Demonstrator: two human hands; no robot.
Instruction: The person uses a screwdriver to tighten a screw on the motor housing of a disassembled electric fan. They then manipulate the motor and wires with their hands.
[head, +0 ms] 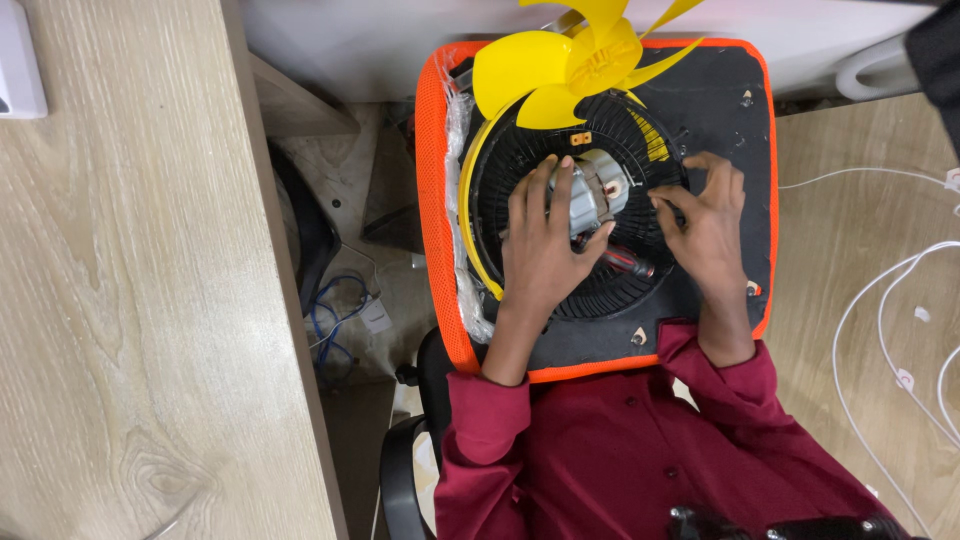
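Left hand [545, 245] is wrapped over the grey fan motor [592, 190], fingers closed around its body, right at the centre of the black fan grille [530, 165]. Right hand [708, 215] sits at three o'clock of the motor, fingertips pinched together on something too small to make out. The grille lies flat on the black board with an orange rim [432, 200] across the lap. The yellow fan blade [570, 65] is already off, lying at twelve o'clock. A screwdriver [625, 262] rests at five o'clock, untouched. The motor looks part-way loose; it is not yet lifted clear.
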